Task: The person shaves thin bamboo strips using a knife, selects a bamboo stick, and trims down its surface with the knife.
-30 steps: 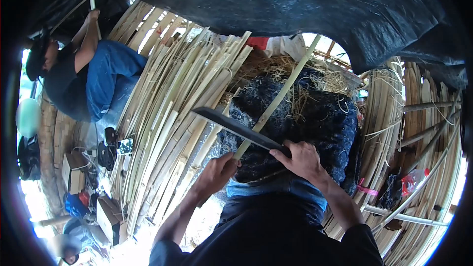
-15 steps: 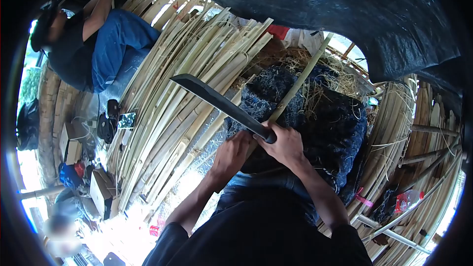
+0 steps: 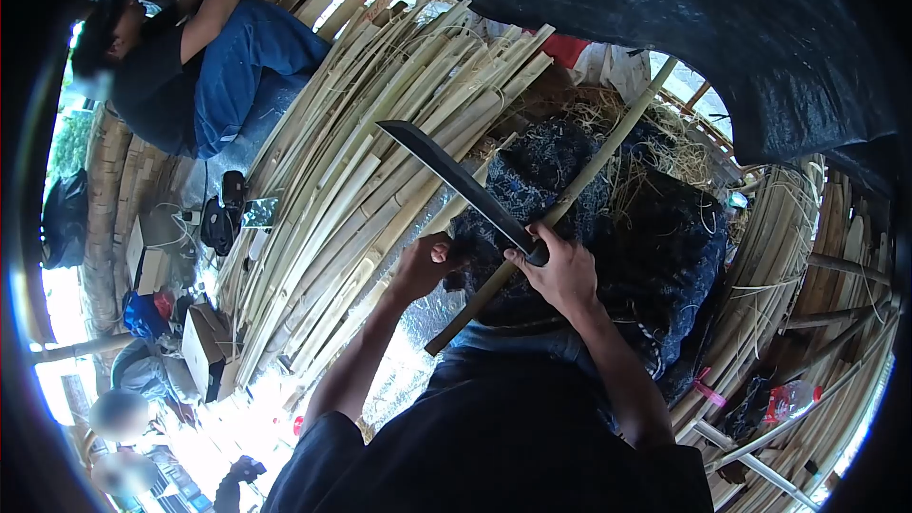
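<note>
My right hand [image 3: 560,271] is closed on the handle of a machete [image 3: 456,178], whose long dark blade points up and to the left. A bamboo strip [image 3: 598,163] passes under the machete beside that hand, slanting from my lap up to the right; the fingers are against it. My left hand [image 3: 423,268] is off the strip, to its left, with fingers curled. Whatever it holds, if anything, is hidden; something dark is beside its fingertips. A dark blue patterned cloth [image 3: 537,166] lies beneath the strip, over my legs.
Many split bamboo strips [image 3: 380,161] lie to the left. Another person [image 3: 171,66] sits beyond them, arms raised. A bundle of strips [image 3: 774,256] stands at right, near a plastic bottle [image 3: 788,401]. Black sheeting [image 3: 665,9] hangs overhead. A phone [image 3: 259,213] lies at left.
My left hand has come away from the bamboo strip, moving left. The strip's lower end now shows below my hands. The whole view has shifted slightly.
</note>
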A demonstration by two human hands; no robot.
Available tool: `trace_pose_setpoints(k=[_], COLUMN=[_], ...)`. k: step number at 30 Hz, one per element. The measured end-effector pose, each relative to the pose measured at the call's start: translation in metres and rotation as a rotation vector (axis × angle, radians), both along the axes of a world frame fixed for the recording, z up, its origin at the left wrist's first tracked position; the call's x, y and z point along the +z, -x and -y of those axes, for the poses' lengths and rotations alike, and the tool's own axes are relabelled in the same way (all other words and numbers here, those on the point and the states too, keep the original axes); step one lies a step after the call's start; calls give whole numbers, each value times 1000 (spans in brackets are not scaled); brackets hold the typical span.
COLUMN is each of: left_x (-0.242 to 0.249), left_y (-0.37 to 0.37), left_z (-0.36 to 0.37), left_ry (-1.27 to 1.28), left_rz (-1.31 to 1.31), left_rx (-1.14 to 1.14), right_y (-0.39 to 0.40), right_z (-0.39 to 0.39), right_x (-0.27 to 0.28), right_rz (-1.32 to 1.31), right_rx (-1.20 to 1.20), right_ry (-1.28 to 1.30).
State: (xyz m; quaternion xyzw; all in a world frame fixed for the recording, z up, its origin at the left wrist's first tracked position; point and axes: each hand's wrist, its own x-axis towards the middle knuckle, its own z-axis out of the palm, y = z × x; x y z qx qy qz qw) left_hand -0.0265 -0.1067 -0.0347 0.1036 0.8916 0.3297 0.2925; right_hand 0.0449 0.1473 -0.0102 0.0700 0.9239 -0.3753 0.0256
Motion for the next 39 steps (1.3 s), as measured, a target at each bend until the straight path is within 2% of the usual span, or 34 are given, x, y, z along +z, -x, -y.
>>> trace_pose_setpoints(k=[1,2,4,6,8,10,12,14,16,18,20,21,24,25,26,28,29,31,32,34,36,37,38,39], left_x=[7,14,37,44,46,72,80,60,40,18,7,8,6,9,10,11,13,62,79,101,94,98,91,87], left_y=[2,7,12,24,38,43,41,38,22,9,-4,-7,-9,-4,-14,-5,-12,-27,-31,-41,-45,-50,-62,-66], left_z=[3,7,17,37,62,64,59,52,37,27,13,10,18,22,21,51,54,37,33,31,11,-2,-15,-25], left_ry=[-14,122,217,270,472,656,637,-12,52,-37,-24,132,41,-155,-245,-624,-622,-966,-958,-574,-369,-163,-67,62], left_rz=[-139,-294,-466,-583,-741,-918,-945,-409,-431,-392,-160,-131,-97,-33,-151,77,78,67,72,131,-144,-179,-257,-159], left_rx=[38,-4,-32,10,178,199,169,478,286,36,145,83,141,234,495,563,558,553,550,174,-154,-215,-120,-51], right_y=[0,0,0,0,0,1,0,0,1,-1,-1,-1,-1,-1,0,0,0,-1,-1,-3,-3,-3,-3,-4], right_z=[0,0,1,0,-1,-1,-1,0,0,-1,-1,-1,0,0,1,1,2,3,3,4,4,4,4,3], right_x=[0,-1,-1,-1,3,3,1,0,-2,-5,-3,-2,-5,-4,-4,-3,-4,-4,-4,-6,-9,-9,-9,-8], right_rz=[-2,-13,-20,-11,1,13,-13,0,6,-3,-3,-9,-26,-26,-37,-48,-49,-47,-53,-44,-72,-70,-80,-88], right_rx=[-2,-7,-9,4,6,-4,1,7,7,3,0,7,16,14,12,3,1,-6,2,10,19,20,19,13], right_ry=[2,19,43,26,33,40,63,46,26,30,29,33,-22,-19,-4,12,-6,-18,-30,-32,-104,-97,-105,-114])
